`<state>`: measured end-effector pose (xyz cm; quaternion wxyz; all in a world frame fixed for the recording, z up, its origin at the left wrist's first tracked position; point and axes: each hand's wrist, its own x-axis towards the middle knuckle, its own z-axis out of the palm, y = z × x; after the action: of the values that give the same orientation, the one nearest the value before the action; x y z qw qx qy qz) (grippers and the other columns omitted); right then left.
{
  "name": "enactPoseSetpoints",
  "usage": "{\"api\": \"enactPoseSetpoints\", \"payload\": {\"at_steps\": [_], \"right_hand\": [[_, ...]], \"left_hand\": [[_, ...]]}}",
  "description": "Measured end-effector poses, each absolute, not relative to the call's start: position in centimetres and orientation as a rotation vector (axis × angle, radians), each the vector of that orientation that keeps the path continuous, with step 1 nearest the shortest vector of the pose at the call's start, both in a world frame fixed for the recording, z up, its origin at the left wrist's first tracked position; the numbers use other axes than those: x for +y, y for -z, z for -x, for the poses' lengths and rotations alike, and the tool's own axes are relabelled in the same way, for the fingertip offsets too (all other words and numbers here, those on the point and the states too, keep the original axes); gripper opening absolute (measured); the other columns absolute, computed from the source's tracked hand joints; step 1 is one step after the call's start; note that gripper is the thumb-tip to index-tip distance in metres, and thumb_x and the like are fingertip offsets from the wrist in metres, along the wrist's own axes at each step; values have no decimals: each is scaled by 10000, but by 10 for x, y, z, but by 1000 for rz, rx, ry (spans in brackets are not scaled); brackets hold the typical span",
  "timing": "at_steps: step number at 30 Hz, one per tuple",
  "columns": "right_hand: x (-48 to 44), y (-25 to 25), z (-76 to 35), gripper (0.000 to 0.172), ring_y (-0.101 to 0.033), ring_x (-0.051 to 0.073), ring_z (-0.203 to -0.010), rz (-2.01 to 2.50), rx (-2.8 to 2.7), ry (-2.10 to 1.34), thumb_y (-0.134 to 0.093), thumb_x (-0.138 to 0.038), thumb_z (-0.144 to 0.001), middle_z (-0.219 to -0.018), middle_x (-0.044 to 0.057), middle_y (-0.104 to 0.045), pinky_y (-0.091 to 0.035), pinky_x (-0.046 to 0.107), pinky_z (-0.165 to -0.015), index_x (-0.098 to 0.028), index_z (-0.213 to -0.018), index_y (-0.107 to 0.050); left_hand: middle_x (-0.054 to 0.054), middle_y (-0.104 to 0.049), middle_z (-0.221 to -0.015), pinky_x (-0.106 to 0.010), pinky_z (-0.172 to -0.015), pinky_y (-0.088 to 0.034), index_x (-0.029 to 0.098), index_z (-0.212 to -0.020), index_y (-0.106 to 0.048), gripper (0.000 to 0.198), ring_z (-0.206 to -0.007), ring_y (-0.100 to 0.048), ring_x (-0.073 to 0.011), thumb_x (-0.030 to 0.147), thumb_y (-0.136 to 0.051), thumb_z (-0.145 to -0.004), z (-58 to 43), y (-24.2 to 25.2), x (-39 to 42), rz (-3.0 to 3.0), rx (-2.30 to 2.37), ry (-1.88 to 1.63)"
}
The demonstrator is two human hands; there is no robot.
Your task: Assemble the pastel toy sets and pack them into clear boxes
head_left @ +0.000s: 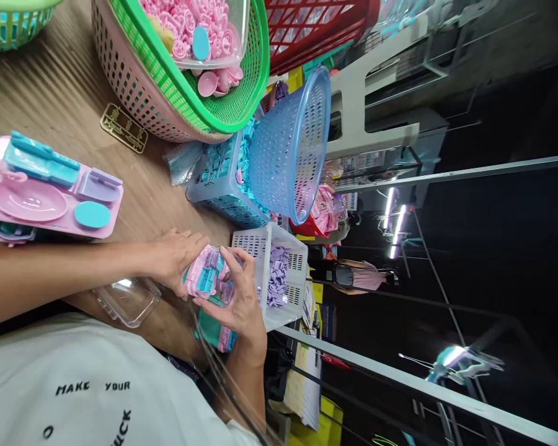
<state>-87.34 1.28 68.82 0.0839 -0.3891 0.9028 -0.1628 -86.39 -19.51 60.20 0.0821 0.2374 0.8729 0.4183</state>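
Note:
The picture lies on its side. My left hand (179, 263), its arm coming from the left edge, grips one end of a small pink toy set (206, 280) with teal and purple parts and clear plastic. My right hand (242, 297) clasps the other end, thumb and fingers on opposite sides. A clear plastic cover (129, 303) lies by my left forearm, partly hidden. Below my right hand are a teal piece (209, 328) and pink and blue parts, half covered. A larger pink toy tray (30, 201) with teal and purple parts stands beyond my left forearm.
A green basket (260, 37) with pink rose pieces sits in a pink basket (121, 74). A blue basket (281, 148) rests on a bin (209, 192) of teal pieces. Close to my hands, a white bin (255, 241) holds purple pieces. A person (358, 275) stands farther off.

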Motion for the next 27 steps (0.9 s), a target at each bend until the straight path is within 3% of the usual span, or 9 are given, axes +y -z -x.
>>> {"api": "enactPoseSetpoints", "payload": {"at_steps": [3, 6, 14, 18, 24, 27], "right_hand": [[15, -683, 874, 982, -463, 330, -1367, 1157, 2689, 527, -860, -493, -721, -1418, 97, -384, -528, 519, -1061, -390, -1555, -352], [15, -680, 873, 999, -435, 345, -1415, 1190, 2698, 512, -870, -479, -705, -1485, 115, -368, -490, 540, -1114, -354, -1550, -353], [17, -681, 877, 892, -487, 327, -1353, 1286, 2671, 563, -828, -430, -709, -1410, 99, -432, -435, 559, -1155, -318, -1498, -427], [19, -681, 876, 914, -486, 329, -1354, 1283, 2664, 556, -843, -421, -689, -1409, 98, -434, -463, 541, -1130, -321, -1496, -426], [19, -674, 870, 974, -442, 362, -1415, 1292, 2743, 565, -863, -416, -683, -1528, 123, -348, -474, 577, -1114, -339, -1523, -377], [22, -669, 870, 920, -429, 368, -1437, 1358, 2764, 600, -853, -415, -688, -1562, 113, -326, -424, 610, -1154, -350, -1493, -412]], "left_hand": [[-212, -555, -1382, -517, -1007, -440, 138, -1467, -360, 1168, -1216, -562, -410, 566, -908, -529, 866, -591, -191, -724, 2575, -1269], [-253, -496, -1457, -529, -1050, -405, 128, -1559, -208, 1404, -1277, -525, -442, 626, -915, -454, 868, -583, -188, -730, 2538, -1269], [-171, -599, -1324, -483, -997, -461, 163, -1348, -464, 1025, -1197, -577, -379, 496, -941, -504, 861, -605, -192, -723, 2592, -1267], [-175, -607, -1323, -479, -982, -469, 143, -1340, -481, 1006, -1200, -576, -379, 478, -944, -512, 860, -610, -193, -696, 2568, -1216], [-242, -463, -1530, -528, -1098, -380, 157, -1494, -330, 1234, -1375, -468, -430, 581, -924, -499, 860, -600, -192, -665, 2572, -1261], [-189, -590, -1381, -490, -1027, -433, 170, -1382, -451, 1079, -1266, -553, -403, 540, -931, -490, 860, -601, -192, -663, 2593, -1249]]}}
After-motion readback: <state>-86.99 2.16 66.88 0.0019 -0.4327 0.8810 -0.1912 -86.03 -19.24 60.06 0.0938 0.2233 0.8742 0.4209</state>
